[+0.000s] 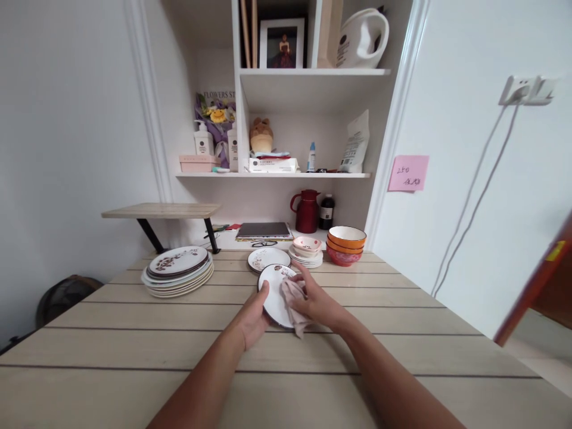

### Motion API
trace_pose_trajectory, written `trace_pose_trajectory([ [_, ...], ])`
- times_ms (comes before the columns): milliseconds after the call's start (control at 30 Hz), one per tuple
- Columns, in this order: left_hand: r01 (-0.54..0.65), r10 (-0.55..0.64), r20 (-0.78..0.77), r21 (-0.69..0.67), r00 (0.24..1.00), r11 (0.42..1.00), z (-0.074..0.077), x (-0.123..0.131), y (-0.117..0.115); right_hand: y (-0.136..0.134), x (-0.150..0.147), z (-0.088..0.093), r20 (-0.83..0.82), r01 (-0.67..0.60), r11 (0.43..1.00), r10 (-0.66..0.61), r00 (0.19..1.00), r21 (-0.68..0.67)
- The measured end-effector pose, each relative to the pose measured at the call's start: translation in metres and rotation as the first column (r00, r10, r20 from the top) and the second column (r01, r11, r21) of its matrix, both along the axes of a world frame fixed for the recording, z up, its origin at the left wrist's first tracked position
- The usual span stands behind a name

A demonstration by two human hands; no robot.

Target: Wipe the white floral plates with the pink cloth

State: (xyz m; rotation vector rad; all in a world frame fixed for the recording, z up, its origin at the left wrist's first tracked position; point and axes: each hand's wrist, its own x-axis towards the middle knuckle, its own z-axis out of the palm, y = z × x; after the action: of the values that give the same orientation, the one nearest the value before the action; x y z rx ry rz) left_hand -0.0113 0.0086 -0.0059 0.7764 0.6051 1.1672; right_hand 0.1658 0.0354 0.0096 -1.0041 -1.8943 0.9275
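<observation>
My left hand point(254, 316) grips the near left rim of a small white plate point(273, 288) with a dark edge and a flower print, held tilted above the wooden table point(134, 345). My right hand point(315, 301) presses a pale pink cloth point(292, 298) against the plate's face, with the cloth's end hanging below the rim. Just behind lies another small plate point(268, 258) flat on the table.
A stack of large flowered plates point(177, 271) sits at the left. Small saucers with a pink bowl point(307, 250) and stacked orange bowls point(346, 244) stand at the back. Shelves hold a red jug point(307, 211), bottles and a tablet point(263, 230). A white wall with cables is on the right.
</observation>
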Motion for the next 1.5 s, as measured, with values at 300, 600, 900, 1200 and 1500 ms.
trace_pose_trajectory([
  [300,0.054,-0.050,-0.054,0.066,0.997,0.996,-0.001,-0.002,-0.001,-0.001,0.000,0.010,0.203,-0.201,0.965,0.166,0.965,0.170],
  [600,0.070,-0.070,-0.001,0.067,0.998,0.995,-0.001,-0.001,0.000,0.009,-0.028,-0.007,0.073,-0.004,0.922,-0.026,0.997,0.386],
  [900,0.035,-0.035,-0.016,0.004,0.999,0.999,0.001,-0.001,-0.002,0.018,0.015,0.004,0.427,0.048,0.968,-0.154,0.891,0.248],
  [1200,0.126,-0.125,-0.024,0.027,0.992,0.992,-0.006,-0.005,0.001,-0.018,-0.025,0.010,0.267,-0.220,0.913,0.129,0.955,0.344],
  [1500,0.122,-0.120,-0.105,0.012,0.987,0.993,-0.003,-0.003,-0.002,0.010,-0.010,0.006,0.308,0.132,0.911,-0.265,0.914,0.391],
])
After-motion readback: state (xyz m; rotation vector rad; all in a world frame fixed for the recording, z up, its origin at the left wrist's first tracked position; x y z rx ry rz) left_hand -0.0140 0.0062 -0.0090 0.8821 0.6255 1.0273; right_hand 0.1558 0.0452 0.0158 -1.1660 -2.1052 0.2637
